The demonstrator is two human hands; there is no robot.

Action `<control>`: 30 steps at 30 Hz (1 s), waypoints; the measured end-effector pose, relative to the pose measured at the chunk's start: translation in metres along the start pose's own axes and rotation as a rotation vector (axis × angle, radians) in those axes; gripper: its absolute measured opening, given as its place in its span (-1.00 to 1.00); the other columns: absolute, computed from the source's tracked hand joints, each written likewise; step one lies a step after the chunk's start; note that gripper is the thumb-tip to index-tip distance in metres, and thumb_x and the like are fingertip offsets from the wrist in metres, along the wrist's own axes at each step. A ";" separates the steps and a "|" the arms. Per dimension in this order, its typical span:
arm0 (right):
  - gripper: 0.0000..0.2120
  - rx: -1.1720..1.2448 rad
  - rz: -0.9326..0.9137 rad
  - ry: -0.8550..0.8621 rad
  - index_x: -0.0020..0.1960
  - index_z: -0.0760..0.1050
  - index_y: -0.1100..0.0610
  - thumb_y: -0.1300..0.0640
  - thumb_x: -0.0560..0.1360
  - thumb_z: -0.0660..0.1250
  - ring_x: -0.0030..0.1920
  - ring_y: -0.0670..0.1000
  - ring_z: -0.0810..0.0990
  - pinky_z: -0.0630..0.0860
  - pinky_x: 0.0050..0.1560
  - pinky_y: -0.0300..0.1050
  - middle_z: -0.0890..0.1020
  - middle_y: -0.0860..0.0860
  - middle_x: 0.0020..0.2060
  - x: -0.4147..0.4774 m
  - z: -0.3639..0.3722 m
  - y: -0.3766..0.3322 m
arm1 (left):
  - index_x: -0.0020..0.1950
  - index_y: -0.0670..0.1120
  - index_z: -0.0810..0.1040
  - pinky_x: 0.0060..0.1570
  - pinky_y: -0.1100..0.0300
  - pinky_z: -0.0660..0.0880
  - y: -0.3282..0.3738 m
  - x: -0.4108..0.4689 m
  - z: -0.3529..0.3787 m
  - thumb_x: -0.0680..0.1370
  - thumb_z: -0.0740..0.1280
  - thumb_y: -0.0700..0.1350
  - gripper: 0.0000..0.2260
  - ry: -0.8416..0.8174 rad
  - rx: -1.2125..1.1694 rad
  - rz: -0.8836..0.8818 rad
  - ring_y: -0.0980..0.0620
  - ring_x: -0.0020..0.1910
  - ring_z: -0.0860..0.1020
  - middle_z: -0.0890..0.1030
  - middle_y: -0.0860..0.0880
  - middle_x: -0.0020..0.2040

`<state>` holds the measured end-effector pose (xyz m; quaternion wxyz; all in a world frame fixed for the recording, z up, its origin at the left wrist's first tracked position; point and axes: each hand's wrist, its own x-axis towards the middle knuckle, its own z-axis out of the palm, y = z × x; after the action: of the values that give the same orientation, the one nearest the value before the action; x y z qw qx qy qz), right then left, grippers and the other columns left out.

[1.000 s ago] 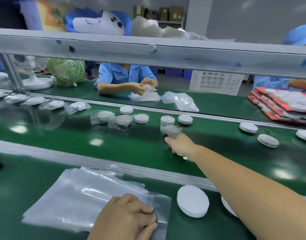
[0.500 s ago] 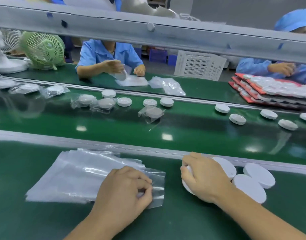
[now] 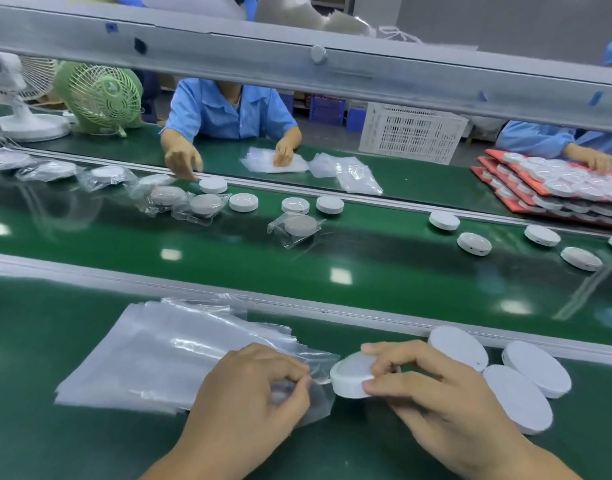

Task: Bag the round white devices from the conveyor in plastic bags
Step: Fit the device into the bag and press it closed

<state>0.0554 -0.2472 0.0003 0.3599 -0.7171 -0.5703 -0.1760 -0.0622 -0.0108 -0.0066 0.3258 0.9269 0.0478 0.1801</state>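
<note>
My right hand (image 3: 432, 393) grips a round white device (image 3: 349, 377) at the mouth of a clear plastic bag (image 3: 320, 372). My left hand (image 3: 249, 400) pinches the edge of that bag, which lies on top of a stack of plastic bags (image 3: 152, 355) on the near green table. Three more white devices (image 3: 519, 393) lie flat to the right of my right hand. On the green conveyor (image 3: 297, 265) beyond the metal rail lie several bare devices (image 3: 474, 243) and several bagged ones (image 3: 299, 226).
A grey metal beam (image 3: 315, 60) crosses overhead. Across the belt, a person in blue (image 3: 228, 112) handles bags, and another sleeve reaches red trays of devices (image 3: 557, 185) at right. Two fans (image 3: 100, 95) stand far left, and a white crate (image 3: 411, 133) sits behind.
My right hand drew back from the conveyor after leaving a bagged device there, took a device from the table, and brought it left to the bag mouth. My left hand stayed pinching the bag.
</note>
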 end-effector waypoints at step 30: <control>-0.85 -0.192 -0.249 0.060 0.12 0.67 0.11 0.28 0.60 0.41 0.22 0.05 0.65 0.55 0.23 -0.01 0.64 -0.01 0.13 -0.016 0.019 -0.009 | -0.02 0.15 0.68 -0.07 0.44 0.50 0.000 0.000 -0.007 0.57 0.34 0.06 -0.88 -0.040 0.120 0.216 0.33 -0.06 0.58 0.61 0.32 0.00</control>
<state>0.0392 -0.2442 -0.0204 0.2818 -0.6663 -0.6245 -0.2942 -0.0652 -0.0064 -0.0015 0.2495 0.9478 -0.0481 0.1926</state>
